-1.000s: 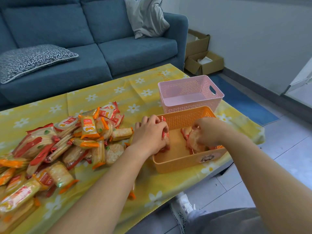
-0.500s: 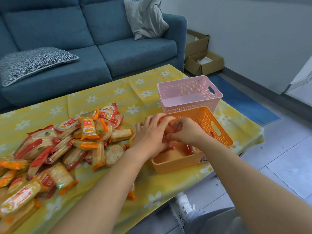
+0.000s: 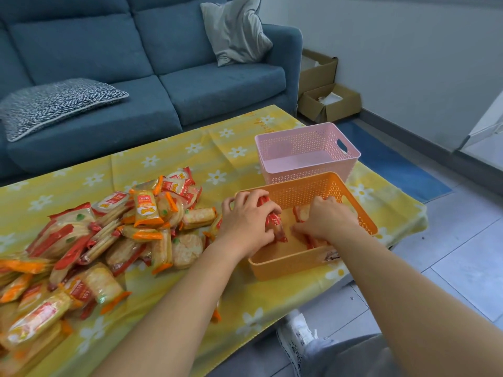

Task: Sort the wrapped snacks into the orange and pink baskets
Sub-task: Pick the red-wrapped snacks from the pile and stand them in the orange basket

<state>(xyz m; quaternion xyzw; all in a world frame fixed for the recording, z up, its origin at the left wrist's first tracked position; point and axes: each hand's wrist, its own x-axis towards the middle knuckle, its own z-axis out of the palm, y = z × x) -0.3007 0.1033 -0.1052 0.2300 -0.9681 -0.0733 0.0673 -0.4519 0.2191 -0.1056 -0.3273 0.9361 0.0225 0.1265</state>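
Wrapped snacks are sitting in the orange basket: left hand is grasping one red-wrapped pack, right hand is clenching others inside

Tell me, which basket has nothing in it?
The pink basket, the one farther from the person. Its floor shows bare, while the orange basket in front of it has red-wrapped snacks and both hands inside.

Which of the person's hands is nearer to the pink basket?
The right hand: it is inside the orange basket, toward the pink basket. The left hand is at the orange basket's opposite end.
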